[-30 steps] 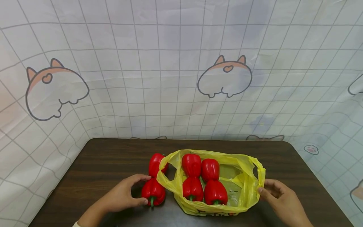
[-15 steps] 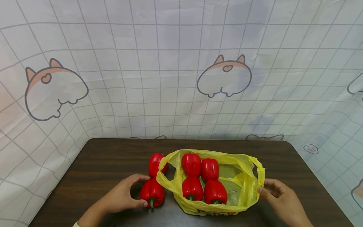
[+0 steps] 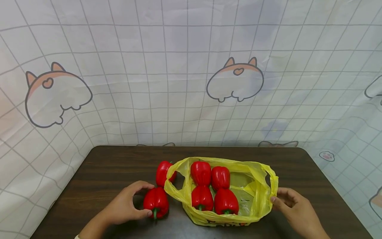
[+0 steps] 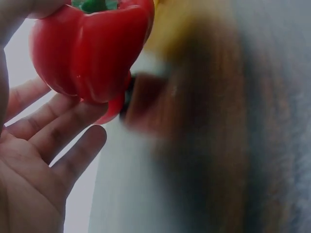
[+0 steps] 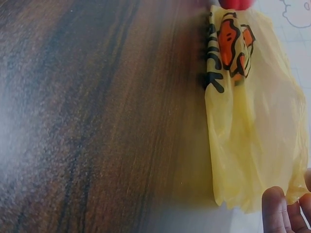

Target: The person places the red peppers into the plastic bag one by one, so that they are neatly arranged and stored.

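Note:
In the head view my left hand (image 3: 123, 206) grips a red bell pepper (image 3: 156, 201) with a green stem, left of the yellow plastic bag (image 3: 194, 215). The left wrist view shows thumb and fingers around that pepper (image 4: 92, 53). Behind it lies another red pepper (image 3: 162, 173), partly covered by the bag's left handle. Several more red peppers (image 3: 226, 201) sit inside the bag, its mouth spread wide. My right hand (image 3: 295, 209) pinches the bag's right handle (image 3: 273, 186) between thumb and fingers. Black letters and an orange figure mark the bag's front (image 5: 228, 53).
A dark brown wooden table (image 3: 119, 166) carries everything. Behind it hangs a pale grid-patterned cloth (image 3: 167, 83) with cartoon animal drawings, wrapping round on both sides.
My left hand has drawn the pepper leftward, away from the bag, opening a wider gap between them. My right hand and the bag keep their place.

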